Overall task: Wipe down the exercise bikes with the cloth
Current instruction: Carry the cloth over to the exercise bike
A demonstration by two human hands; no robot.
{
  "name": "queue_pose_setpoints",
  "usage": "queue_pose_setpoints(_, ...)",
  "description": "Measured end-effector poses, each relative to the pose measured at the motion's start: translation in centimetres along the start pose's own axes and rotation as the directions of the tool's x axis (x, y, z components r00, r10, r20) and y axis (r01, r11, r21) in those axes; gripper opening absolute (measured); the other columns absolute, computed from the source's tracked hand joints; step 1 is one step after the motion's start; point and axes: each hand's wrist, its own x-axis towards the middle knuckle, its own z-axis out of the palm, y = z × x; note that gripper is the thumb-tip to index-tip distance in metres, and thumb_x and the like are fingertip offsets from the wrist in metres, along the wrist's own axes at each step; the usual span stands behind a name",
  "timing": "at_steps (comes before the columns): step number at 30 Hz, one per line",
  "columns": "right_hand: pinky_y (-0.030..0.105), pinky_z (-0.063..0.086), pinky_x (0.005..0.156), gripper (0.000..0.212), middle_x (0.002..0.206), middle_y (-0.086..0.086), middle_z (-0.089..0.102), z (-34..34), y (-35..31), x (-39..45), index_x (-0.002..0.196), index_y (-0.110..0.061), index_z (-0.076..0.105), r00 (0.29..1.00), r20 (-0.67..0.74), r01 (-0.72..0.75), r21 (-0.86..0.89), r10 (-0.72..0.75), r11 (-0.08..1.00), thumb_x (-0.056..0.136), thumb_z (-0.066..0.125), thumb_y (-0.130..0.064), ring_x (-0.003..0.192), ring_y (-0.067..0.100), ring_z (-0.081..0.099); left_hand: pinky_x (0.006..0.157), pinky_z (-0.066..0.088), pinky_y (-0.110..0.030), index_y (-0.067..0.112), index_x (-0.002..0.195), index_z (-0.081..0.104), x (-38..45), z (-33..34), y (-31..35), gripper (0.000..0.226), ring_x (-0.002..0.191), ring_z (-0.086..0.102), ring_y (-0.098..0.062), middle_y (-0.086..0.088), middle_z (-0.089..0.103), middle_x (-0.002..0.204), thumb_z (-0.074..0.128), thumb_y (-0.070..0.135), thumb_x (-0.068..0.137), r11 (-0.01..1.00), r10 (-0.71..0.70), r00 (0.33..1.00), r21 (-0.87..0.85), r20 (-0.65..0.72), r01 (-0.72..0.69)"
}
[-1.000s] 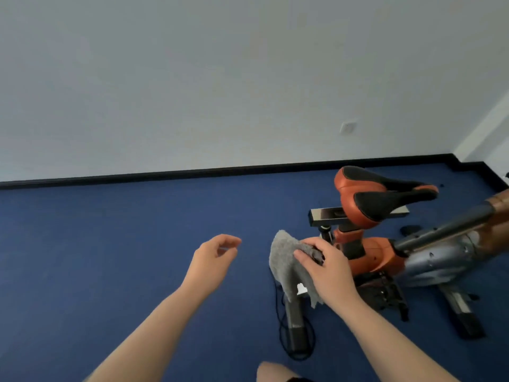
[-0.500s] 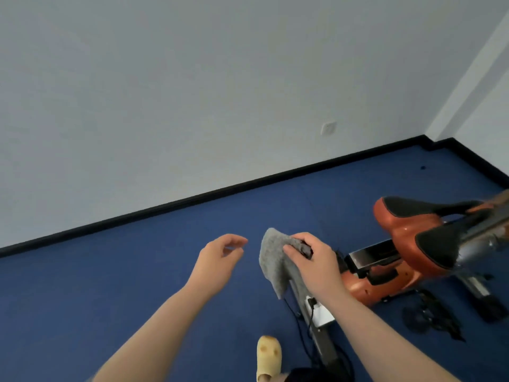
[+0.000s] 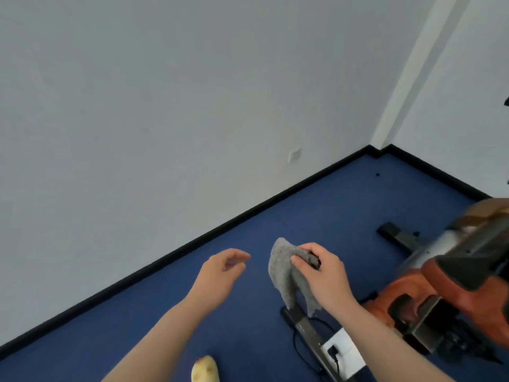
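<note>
The right hand [image 3: 323, 274] holds the grey cloth [image 3: 289, 274] in a pinch, pressing it on a dark knob. The cloth hangs down from the grip. The exercise bike [image 3: 446, 288] lies to the right of the grip, closest to this hand. The left hand [image 3: 220, 274] is loose and empty.

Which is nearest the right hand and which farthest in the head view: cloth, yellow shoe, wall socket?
1. Cloth: gripped in the right hand, hanging from its fingers.
2. Yellow shoe: on the carpet, lower left of it.
3. Wall socket: up on the far wall.
</note>
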Motion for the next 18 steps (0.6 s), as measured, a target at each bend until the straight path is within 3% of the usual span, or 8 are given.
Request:
queue_pose_setpoints(3, 0.031, 0.054, 0.071, 0.008, 0.078, -0.011, 0.069, 2.5, -1.4, 2.0, 0.083, -0.030, 0.066, 0.988, -0.147, -0.037, 0.064, 0.046, 0.997, 0.088, 0.070, -0.023, 0.076, 0.007, 0.064, 0.073, 0.044, -0.011, 0.038, 0.102, 0.067, 4.7, -4.2, 0.6, 0.024, 0.098, 0.063, -0.001, 0.017, 0.069, 0.106, 0.057, 0.018, 0.096, 0.997, 0.063, 0.994, 0.038, 0.092, -0.067)
queue_pose_setpoints(7, 0.027, 0.051, 0.071, 0.012, 0.079, -0.013, 0.070, 4.5, -2.8, 4.6, 0.081, -0.030, 0.067, 0.946, -0.301, -0.089, 0.109, 0.118, 0.990, 0.087, 0.071, -0.021, 0.077, 0.005, 0.064, 0.072, 0.052, -0.022, 0.033, 0.100, 0.071, 10.8, -8.4, 1.6, 0.023, 0.091, 0.066, -0.011, 0.012, 0.071, 0.098, 0.058, 0.015, 0.095, 0.994, 0.109, 0.985, 0.004, 0.130, -0.111)
queue_pose_setpoints(10, 0.024, 0.050, 0.070, 0.009, 0.080, -0.012, 0.069, 4.4, -3.8, 5.9, 0.083, -0.028, 0.067, 0.904, -0.401, -0.107, 0.120, 0.147, 0.987, 0.088, 0.070, -0.022, 0.078, 0.006, 0.064, 0.082, 0.050, -0.024, 0.028, 0.099, 0.071, 14.6, -8.1, 2.9, 0.025, 0.094, 0.066, -0.012, 0.011, 0.072, 0.099, 0.056, 0.009, 0.094, 0.990, 0.140, 0.979, -0.031, 0.146, -0.137)
queue_pose_setpoints(13, 0.013, 0.046, 0.067, 0.011, 0.081, -0.013, 0.069, 3.1, -4.3, 6.9, 0.083, -0.030, 0.067, 0.870, -0.471, -0.105, 0.111, 0.145, 0.988, 0.089, 0.070, -0.021, 0.078, 0.002, 0.063, 0.078, 0.045, -0.015, 0.030, 0.098, 0.070, 17.2, -5.3, 4.9, 0.025, 0.096, 0.064, -0.005, 0.013, 0.070, 0.099, 0.057, 0.009, 0.095, 0.976, 0.216, 0.928, -0.036, 0.304, -0.215)
queue_pose_setpoints(18, 0.035, 0.053, 0.077, 0.008, 0.083, -0.008, 0.070, 0.0, -3.5, 10.2, 0.086, -0.026, 0.068, 0.778, -0.594, -0.130, 0.164, 0.203, 0.978, 0.088, 0.070, -0.019, 0.082, 0.010, 0.066, 0.084, 0.045, -0.011, 0.037, 0.101, 0.068, 22.1, -0.4, 8.8, 0.026, 0.101, 0.061, 0.004, 0.016, 0.069, 0.106, 0.058, 0.013, 0.096, 0.929, 0.328, 0.793, -0.023, 0.513, -0.370)
